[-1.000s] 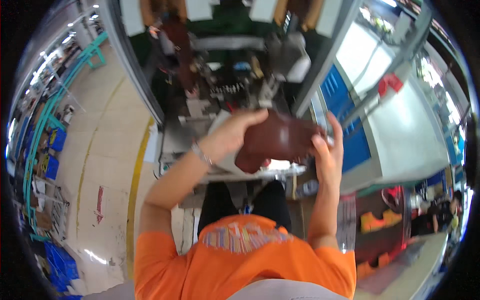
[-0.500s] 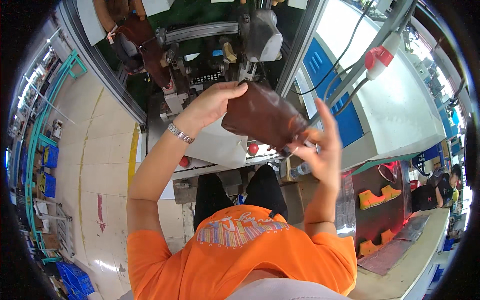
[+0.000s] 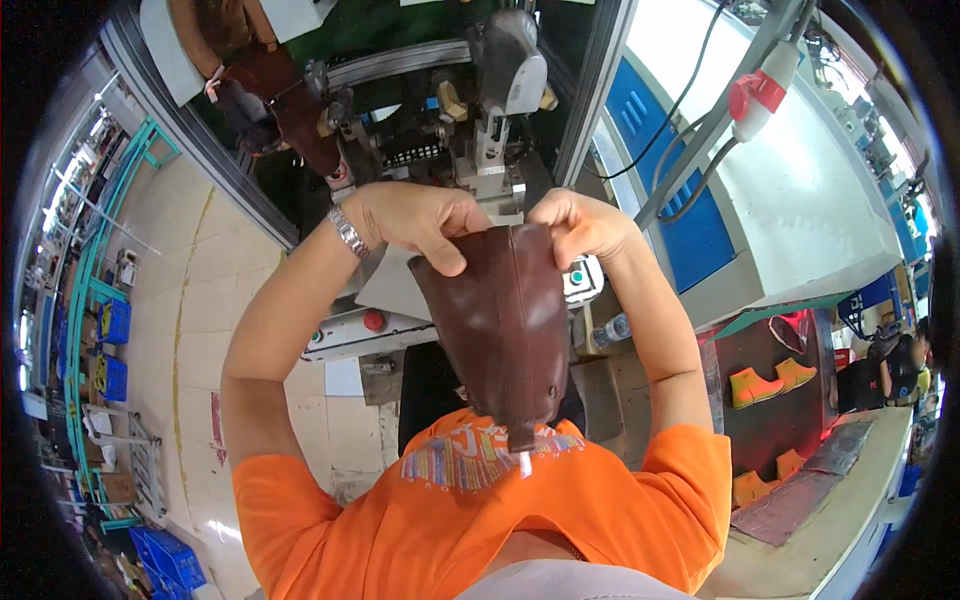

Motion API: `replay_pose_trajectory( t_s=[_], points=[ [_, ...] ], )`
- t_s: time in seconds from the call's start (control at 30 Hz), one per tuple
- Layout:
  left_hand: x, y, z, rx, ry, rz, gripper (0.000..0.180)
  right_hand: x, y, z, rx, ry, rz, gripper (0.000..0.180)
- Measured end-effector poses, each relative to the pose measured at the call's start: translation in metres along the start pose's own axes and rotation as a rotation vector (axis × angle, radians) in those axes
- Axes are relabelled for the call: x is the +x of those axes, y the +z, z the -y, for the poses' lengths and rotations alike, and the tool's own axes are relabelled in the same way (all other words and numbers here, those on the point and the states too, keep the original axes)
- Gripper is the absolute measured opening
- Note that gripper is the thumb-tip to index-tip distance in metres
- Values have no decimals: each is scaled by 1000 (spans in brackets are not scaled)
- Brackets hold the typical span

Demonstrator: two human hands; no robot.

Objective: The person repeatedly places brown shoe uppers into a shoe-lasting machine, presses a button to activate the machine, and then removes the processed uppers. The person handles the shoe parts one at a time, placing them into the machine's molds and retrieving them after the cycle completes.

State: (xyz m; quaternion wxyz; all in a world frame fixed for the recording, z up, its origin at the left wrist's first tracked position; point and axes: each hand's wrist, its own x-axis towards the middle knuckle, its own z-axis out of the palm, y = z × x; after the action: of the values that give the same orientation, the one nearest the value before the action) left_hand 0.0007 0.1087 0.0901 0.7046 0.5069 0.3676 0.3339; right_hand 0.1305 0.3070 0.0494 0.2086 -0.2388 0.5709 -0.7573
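A dark brown leather boot upper [image 3: 505,320] hangs between my hands, a seam running down its middle and a small white tab at its lower end. My left hand [image 3: 420,225] pinches its top left edge, thumb on the near face and the other fingers behind. At the top right edge, my right hand [image 3: 588,228] is closed on the leather, its fingertips partly hidden. Just beyond both hands is a machine's metal clamp assembly [image 3: 492,165]. Another brown boot upper [image 3: 290,105] sits on the machine's left side.
A red push button [image 3: 374,320] and a white box with a green button [image 3: 578,280] flank the boot upper on the machine's front. A metal post [image 3: 690,165] carries a red and white plug connector [image 3: 758,100]. Yellow-orange shoe pieces [image 3: 755,388] lie on a conveyor at right.
The boot upper has swung from lying sideways to hanging upright, its lower end toward my shirt. My right hand has moved left and taken its top edge; my left hand has come lower.
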Motion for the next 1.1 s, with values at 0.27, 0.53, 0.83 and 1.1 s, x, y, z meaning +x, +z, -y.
replay_pose_trajectory(
  t_s=[0.27,0.53,0.83,1.1],
  points=[
    [1,18,17,-34,115,-266,65,-1,6,-43,236,-23,-33,42],
    [13,28,-6,21,10,-340,49,-1,24,18,112,71,-100,45],
    [10,23,-7,-69,441,-531,34,5,15,17,35,-112,-409,42],
    [-4,22,19,-505,638,-860,27,-49,47,-1,-195,-747,-1085,46]
  ],
)
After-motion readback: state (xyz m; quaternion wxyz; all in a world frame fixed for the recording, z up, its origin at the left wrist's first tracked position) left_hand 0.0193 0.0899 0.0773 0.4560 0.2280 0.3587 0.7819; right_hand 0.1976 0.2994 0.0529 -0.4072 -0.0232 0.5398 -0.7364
